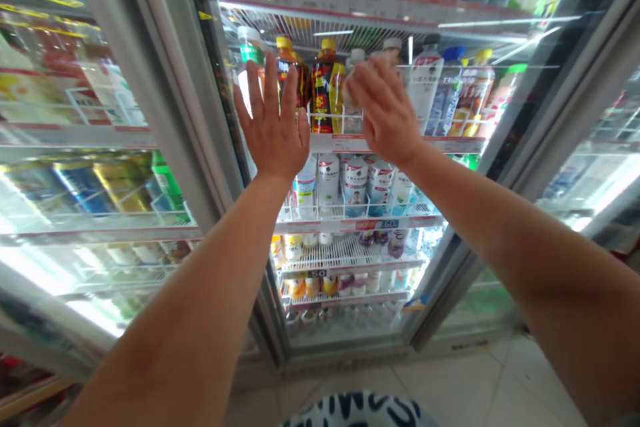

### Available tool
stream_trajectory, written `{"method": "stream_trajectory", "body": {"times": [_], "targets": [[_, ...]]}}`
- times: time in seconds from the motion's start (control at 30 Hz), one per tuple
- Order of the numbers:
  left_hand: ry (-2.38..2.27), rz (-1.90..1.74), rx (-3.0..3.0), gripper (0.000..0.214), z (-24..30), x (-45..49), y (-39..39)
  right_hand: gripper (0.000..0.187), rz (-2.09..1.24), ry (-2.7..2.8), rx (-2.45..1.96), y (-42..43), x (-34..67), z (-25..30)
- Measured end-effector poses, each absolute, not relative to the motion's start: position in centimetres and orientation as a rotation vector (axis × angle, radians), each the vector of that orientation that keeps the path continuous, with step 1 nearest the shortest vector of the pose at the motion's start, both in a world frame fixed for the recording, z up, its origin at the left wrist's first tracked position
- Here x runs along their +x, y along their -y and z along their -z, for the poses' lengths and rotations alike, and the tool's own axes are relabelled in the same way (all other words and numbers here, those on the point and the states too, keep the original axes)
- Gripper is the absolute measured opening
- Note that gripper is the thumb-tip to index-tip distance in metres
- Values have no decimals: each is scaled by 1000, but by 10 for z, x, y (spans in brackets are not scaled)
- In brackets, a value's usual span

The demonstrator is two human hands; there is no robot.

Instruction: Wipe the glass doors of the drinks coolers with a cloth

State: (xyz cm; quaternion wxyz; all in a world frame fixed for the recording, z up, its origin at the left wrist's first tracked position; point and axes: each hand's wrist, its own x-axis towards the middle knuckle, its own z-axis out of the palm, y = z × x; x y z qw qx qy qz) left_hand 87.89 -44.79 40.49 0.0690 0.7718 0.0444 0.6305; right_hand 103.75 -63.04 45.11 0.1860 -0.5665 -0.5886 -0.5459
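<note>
My left hand (274,123) is raised with its fingers spread, flat against or just in front of the glass door (320,33) of a drinks fridge. Behind it show dark bottles with yellow caps (327,87). Further right, my right hand (387,110) is slightly blurred, its fingers pressed together and bent toward the glass. A pale, smeared patch shows by its fingertips; whether it is something held or a bottle behind the glass, I cannot make out. A white bottle with a dark cap (427,80) stands behind the glass to the right of this hand.
Wire shelves hold rows of bottles, with white-labelled bottles (356,180) on the shelf below my hands. Grey door frames (150,67) run down both sides. Cans (120,183) stand in the left fridge. A pale tiled floor (465,380) lies below, with lettered fabric (357,410) at the bottom edge.
</note>
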Motion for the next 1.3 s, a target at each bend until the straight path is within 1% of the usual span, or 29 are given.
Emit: {"method": "stream_trajectory", "body": {"times": [0.07, 0.1, 0.23, 0.27, 0.3, 0.4, 0.47, 0.6, 0.63, 0.67, 0.77, 0.83, 0.97, 1.0, 1.03, 1.17, 1.23, 1.3], "targets": [[-131, -1916, 2325, 63, -404, 879, 447, 53, 1410, 1944, -1686, 636, 1038, -452], [-123, -1922, 2323, 62, -404, 880, 447, 52, 1389, 1966, -1699, 639, 1040, -455], [-139, -1944, 2336, 64, -404, 881, 446, 50, 1585, 1468, -1526, 647, 1052, -466], [-141, -1951, 2339, 64, -404, 881, 445, 51, 1606, 1425, -1494, 647, 1054, -464], [-136, -1955, 2341, 65, -404, 881, 445, 52, 1596, 1473, -1498, 646, 1054, -460], [-143, -1962, 2377, 65, -404, 882, 445, 57, 1421, 1940, -1622, 645, 1050, -444], [-178, -1965, 2397, 65, -404, 883, 445, 57, 1373, 2049, -1634, 647, 1050, -440], [-182, -1960, 2356, 67, -405, 885, 445, 56, 1555, 1560, -1448, 653, 1060, -442], [-184, -1968, 2357, 67, -405, 885, 445, 57, 1572, 1508, -1417, 653, 1061, -439], [-192, -1980, 2363, 66, -405, 885, 445, 57, 1572, 1540, -1409, 652, 1062, -434], [-223, -1978, 2387, 65, -406, 882, 447, 58, 1475, 1939, -1497, 653, 1059, -418], [-227, -1933, 2390, 66, -406, 881, 448, 56, 1430, 2021, -1558, 657, 1059, -416], [-142, -1852, 2321, 72, -407, 882, 448, 55, 1545, 1503, -1450, 666, 1065, -426], [-119, -1845, 2301, 74, -407, 882, 447, 55, 1566, 1451, -1412, 667, 1065, -426], [-101, -1843, 2287, 76, -408, 883, 447, 56, 1579, 1485, -1400, 667, 1065, -424], [-59, -1850, 2250, 80, -408, 885, 444, 59, 1526, 1946, -1511, 666, 1063, -414], [-40, -1841, 2227, 80, -408, 886, 444, 57, 1528, 1835, -1522, 668, 1066, -417], [-24, -1840, 2220, 79, -407, 886, 444, 56, 1573, 1522, -1446, 669, 1070, -420]]}}
